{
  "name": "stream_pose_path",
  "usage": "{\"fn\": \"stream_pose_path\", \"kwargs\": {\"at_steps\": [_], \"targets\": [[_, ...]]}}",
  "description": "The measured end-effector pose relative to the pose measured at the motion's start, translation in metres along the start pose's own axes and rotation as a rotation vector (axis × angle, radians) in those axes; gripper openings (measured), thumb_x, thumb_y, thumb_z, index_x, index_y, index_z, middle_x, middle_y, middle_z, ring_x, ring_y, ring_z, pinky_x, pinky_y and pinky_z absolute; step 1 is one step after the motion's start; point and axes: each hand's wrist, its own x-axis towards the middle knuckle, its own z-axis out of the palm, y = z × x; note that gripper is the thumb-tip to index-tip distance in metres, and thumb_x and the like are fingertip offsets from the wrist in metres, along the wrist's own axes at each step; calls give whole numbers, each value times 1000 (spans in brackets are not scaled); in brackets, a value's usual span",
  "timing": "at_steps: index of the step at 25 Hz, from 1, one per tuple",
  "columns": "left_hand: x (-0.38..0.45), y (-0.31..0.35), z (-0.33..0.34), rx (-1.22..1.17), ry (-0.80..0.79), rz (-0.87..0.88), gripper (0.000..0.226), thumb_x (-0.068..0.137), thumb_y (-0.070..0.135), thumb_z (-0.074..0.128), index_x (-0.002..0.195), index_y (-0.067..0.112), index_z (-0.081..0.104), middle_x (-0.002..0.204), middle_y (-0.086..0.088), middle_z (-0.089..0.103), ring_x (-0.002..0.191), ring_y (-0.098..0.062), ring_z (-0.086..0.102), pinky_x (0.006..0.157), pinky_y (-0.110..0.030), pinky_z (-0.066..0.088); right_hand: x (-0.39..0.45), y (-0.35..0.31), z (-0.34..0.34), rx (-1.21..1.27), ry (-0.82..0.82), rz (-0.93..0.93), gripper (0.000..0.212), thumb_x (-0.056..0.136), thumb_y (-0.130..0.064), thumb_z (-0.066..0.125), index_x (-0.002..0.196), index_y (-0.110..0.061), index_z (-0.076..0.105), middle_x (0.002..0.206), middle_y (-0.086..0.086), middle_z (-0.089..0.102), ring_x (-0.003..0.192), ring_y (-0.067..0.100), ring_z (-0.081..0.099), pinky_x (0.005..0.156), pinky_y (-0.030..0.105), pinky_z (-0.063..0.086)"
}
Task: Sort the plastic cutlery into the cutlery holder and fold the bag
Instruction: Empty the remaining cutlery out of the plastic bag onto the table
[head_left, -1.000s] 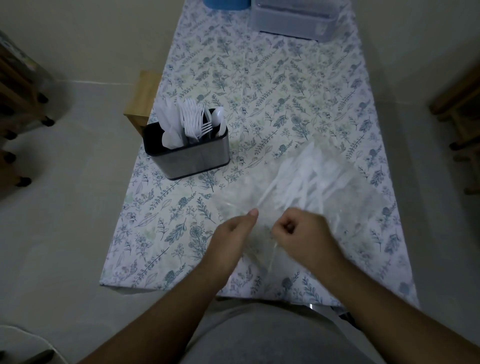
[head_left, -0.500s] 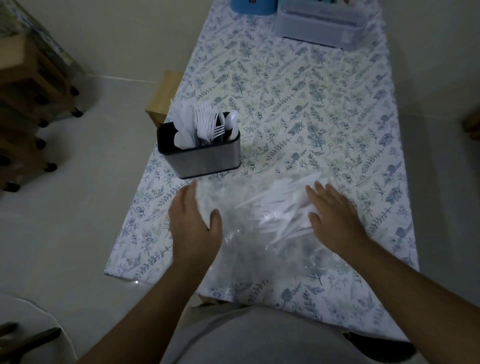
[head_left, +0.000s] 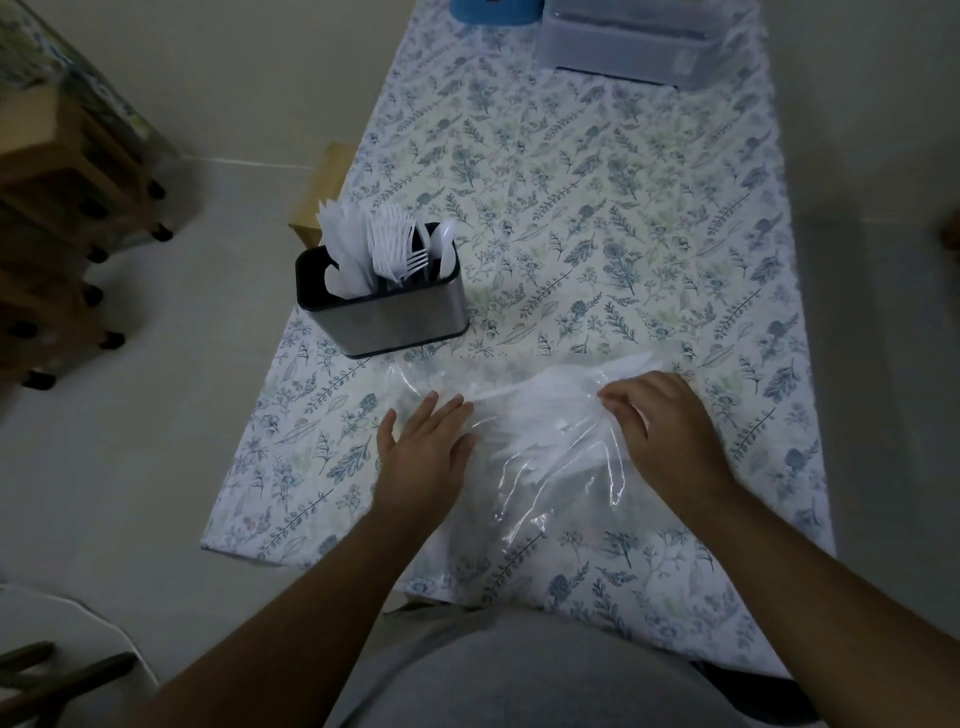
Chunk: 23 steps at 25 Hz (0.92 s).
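A clear plastic bag (head_left: 550, 483) lies flat on the table near its front edge, with white plastic cutlery (head_left: 550, 415) still inside it. My left hand (head_left: 423, 452) rests flat on the bag's left part, fingers spread. My right hand (head_left: 665, 426) pinches the bag's plastic near its far right part, over the cutlery. A steel cutlery holder (head_left: 384, 306) stands behind the bag to the left, with white knives, forks and spoons upright in its compartments.
The table (head_left: 597, 208) wears a floral cloth. A translucent grey box (head_left: 634, 41) and a blue object (head_left: 493, 10) stand at the far end. A wooden stool (head_left: 319, 192) sits left of the table, and wooden furniture (head_left: 67, 208) stands further left.
The bag has been laid flat from a raised, bunched state. My left hand stays pressed on it, while my right hand has gone from flat to pinching the plastic.
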Motion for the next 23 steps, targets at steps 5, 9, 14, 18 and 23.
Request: {"fn": "stream_pose_path", "kwargs": {"at_steps": [5,9,14,18,23], "targets": [[-17,11,4,-162,-10,30,42,104,39,37,145,33,46,152,12,46,147,-9,33,123,-48,12,4,-30,-22,8,85,-123,17,92,-13,63,101,-12,77,84,3,60,83,21,49,75,39,46],[-30,12,9,-122,33,32,52,100,50,24,138,33,55,145,14,55,143,-11,41,123,-50,13,-4,-23,-30,-50,-28,-11,20,89,-9,69,106,-16,76,93,1,62,92,21,52,83,43,50],[-32,17,-4,-67,155,131,39,99,46,40,124,32,68,130,14,67,135,-14,52,119,-52,22,-38,-52,-13,-252,-204,46,40,79,-26,61,118,-31,72,120,-2,65,113,25,57,103,41,34],[-41,-1,-5,-101,134,83,40,100,39,45,136,27,59,155,2,44,149,-22,30,122,-50,22,-55,-42,8,-345,-149,88,39,84,-20,59,118,-30,74,111,2,67,107,28,58,110,50,34],[-39,-14,2,-373,-67,-108,52,106,25,40,156,19,30,168,-5,4,155,-22,-2,126,-42,9,-50,-30,21,-283,-99,172,31,95,-31,46,100,-16,72,98,4,69,98,33,61,109,40,29]]}}
